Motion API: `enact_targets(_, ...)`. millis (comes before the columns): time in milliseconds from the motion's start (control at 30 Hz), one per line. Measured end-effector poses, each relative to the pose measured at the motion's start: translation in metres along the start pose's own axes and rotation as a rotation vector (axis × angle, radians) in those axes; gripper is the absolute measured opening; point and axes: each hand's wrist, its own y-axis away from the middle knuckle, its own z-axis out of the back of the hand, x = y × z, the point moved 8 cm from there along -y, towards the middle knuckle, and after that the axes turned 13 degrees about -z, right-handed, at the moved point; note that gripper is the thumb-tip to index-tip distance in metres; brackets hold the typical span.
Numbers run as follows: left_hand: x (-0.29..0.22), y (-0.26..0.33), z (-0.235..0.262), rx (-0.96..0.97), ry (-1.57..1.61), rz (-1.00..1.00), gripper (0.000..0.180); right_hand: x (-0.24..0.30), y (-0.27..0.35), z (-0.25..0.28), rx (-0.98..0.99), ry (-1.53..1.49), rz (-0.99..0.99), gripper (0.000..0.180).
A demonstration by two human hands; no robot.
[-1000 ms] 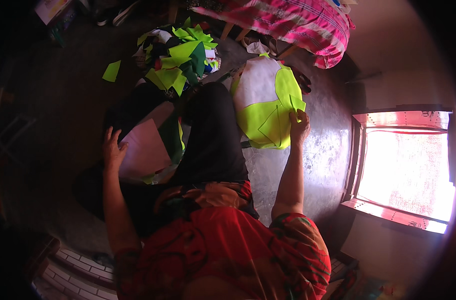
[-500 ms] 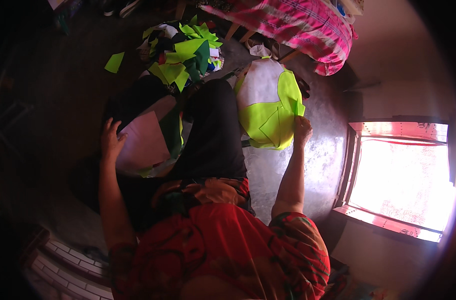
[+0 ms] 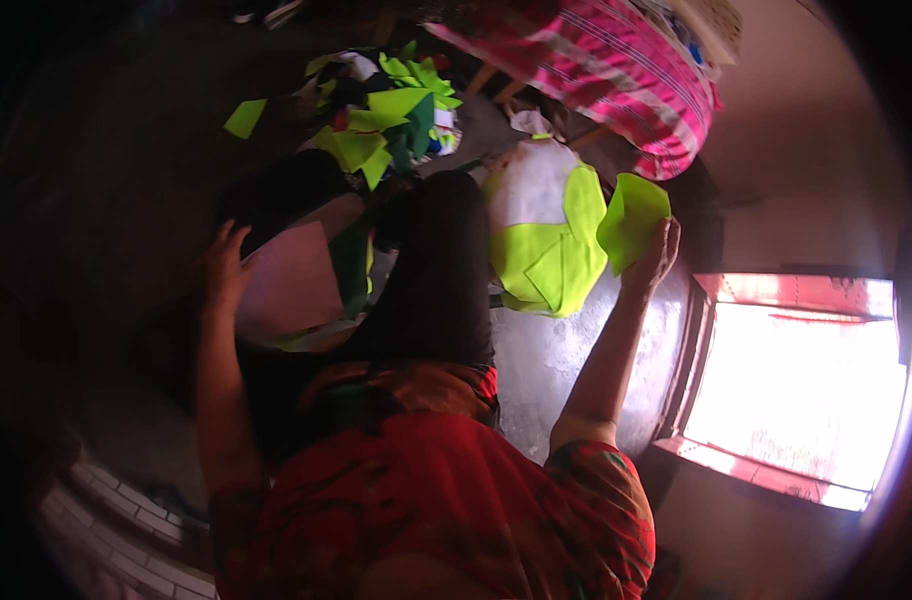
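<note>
My right hand point(image 3: 654, 258) is raised at the right and holds a bright yellow-green fabric piece point(image 3: 631, 218) by its lower edge. Just left of it lies a stack of yellow-green pieces point(image 3: 544, 262) on a white sack point(image 3: 532, 185). My left hand point(image 3: 223, 268) rests with fingers spread on the edge of a pale pinkish sheet point(image 3: 291, 283) at the left. Black-clad legs point(image 3: 431, 270) stretch forward between the two hands.
A heap of green and yellow-green fabric scraps point(image 3: 381, 125) lies ahead, with one loose piece point(image 3: 244, 117) to its left. A pink striped cloth bundle point(image 3: 616, 65) sits at the upper right. A bright window opening point(image 3: 796, 385) is on the right.
My right hand has lifted a yellow-green piece off the stack and moved it up to the right. My left hand stays on the pale sheet.
</note>
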Motion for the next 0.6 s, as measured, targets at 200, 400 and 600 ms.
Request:
enact_targets(200, -0.015, -0.006, 0.017, -0.167, 0.193, -0.062, 0.045, -0.018, 0.044, -0.162, 0.375, -0.006, -0.253, 0.026)
enact_targets(400, -0.055, -0.006, -0.004, 0.058, 1.115, 0.256, 0.047, -0.087, 0.127, -0.292, 0.864, 0.122, -0.463, 0.019)
enact_targets(600, -0.123, -0.006, -0.029, 0.259, 1.503, 0.166, 0.055, -0.142, 0.164, -0.339, 1.178, 0.141, -0.758, 0.021)
